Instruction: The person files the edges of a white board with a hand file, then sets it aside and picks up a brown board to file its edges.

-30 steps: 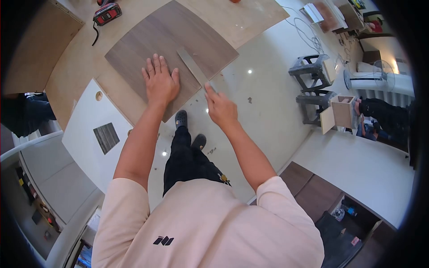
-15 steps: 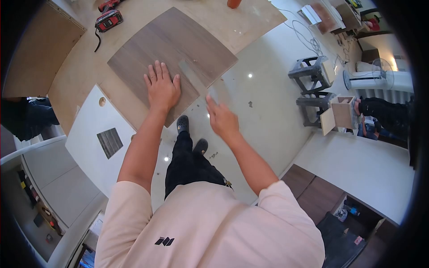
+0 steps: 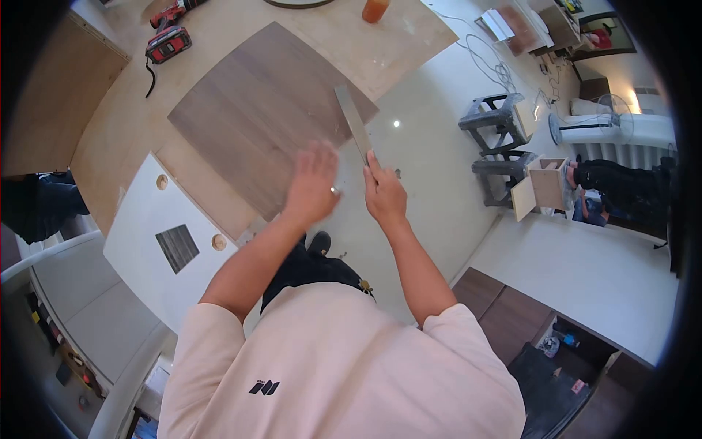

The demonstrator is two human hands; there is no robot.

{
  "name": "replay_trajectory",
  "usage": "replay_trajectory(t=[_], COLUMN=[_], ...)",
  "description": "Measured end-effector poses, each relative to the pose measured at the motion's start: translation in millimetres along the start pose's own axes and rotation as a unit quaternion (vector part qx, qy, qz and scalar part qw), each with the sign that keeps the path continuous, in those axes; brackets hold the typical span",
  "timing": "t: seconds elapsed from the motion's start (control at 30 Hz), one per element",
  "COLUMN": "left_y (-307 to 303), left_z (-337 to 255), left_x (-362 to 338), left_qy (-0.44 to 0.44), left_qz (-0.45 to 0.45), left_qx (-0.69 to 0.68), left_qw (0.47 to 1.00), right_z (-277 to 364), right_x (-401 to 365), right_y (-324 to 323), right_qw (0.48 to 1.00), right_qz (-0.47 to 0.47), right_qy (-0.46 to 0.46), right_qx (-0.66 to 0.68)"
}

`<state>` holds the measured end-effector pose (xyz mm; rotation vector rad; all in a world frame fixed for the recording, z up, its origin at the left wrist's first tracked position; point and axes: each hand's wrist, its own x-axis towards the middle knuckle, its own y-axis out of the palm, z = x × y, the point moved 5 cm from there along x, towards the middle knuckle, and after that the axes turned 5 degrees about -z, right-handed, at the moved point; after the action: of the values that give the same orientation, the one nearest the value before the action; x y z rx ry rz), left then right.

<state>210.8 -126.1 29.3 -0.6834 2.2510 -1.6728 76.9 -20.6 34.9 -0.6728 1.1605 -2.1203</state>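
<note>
My right hand (image 3: 385, 196) grips one end of a long flat metal file (image 3: 355, 123). The file points up and away, its far part overlapping the right corner of a brown wood-grain board (image 3: 267, 110). That board lies on a plywood worktop (image 3: 117, 135), its near right edge reaching over the floor. My left hand (image 3: 314, 183) is over the board's near edge, blurred by motion, fingers stretched out and holding nothing.
A red cordless drill (image 3: 168, 44) lies at the far left, and an orange container (image 3: 375, 10) stands at the back. Left of me is a white panel (image 3: 139, 234) with round holes. Grey step stools (image 3: 493, 121) and a person's dark-clothed legs (image 3: 625, 183) are at the right.
My left hand has lifted from its flat place on the board and moved right and nearer. My right hand has shifted right, and the file is now angled up over the board's corner.
</note>
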Motion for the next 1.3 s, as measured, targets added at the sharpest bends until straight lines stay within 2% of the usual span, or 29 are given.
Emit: replay_trajectory(t=[0.03, 0.13, 0.2, 0.27, 0.37, 0.47, 0.53, 0.63, 0.77, 0.93, 1.03, 1.13, 1.3], left_y=[7, 13, -17, -25, -8, -13, -9, -10, -3, -4, -5, -11, -4], left_z=[-19, -15, 30, 73, 107, 88, 88, 91, 95, 96, 94, 94, 96], left_x=[-9, -29, -9, 13, 27, 27, 24, 26, 25, 24, 26, 28, 23], left_qy=[0.086, 0.165, 0.046, -0.138, -0.311, -0.291, -0.292, -0.287, -0.286, -0.290, -0.291, -0.293, -0.285], left_qz=[0.052, 0.062, -0.093, -0.164, -0.168, -0.100, -0.101, -0.115, -0.111, -0.108, -0.101, -0.104, -0.121], left_qx=[-0.044, -0.245, -0.214, -0.091, 0.066, 0.110, 0.104, 0.099, 0.132, 0.111, 0.117, 0.124, 0.124], left_qw=[0.994, 0.953, 0.971, 0.973, 0.933, 0.945, 0.945, 0.946, 0.942, 0.944, 0.944, 0.942, 0.943], right_z=[-2, -10, -12, -10, -9, 5, 20, 12, -10, 21, 16, -1, 20], right_x=[-6, -20, -31, -45, -53, -19, 18, 5, -49, 21, 12, -46, 9], right_y=[-1, -2, 0, 3, 9, 20, 27, 22, 6, 30, 27, 14, 36], right_qw=[1.000, 1.000, 0.999, 0.998, 0.995, 0.993, 0.993, 0.994, 0.991, 0.993, 0.990, 0.987, 0.990], right_qz=[-0.002, 0.018, 0.037, 0.056, 0.073, 0.071, 0.057, 0.052, 0.112, 0.068, 0.056, 0.105, 0.084], right_qy=[-0.001, -0.009, -0.018, -0.030, -0.058, -0.084, -0.101, -0.097, -0.067, -0.099, -0.126, -0.102, -0.110], right_qx=[0.002, -0.010, -0.008, -0.006, -0.016, -0.030, -0.036, -0.010, 0.026, -0.006, -0.022, 0.059, 0.002])
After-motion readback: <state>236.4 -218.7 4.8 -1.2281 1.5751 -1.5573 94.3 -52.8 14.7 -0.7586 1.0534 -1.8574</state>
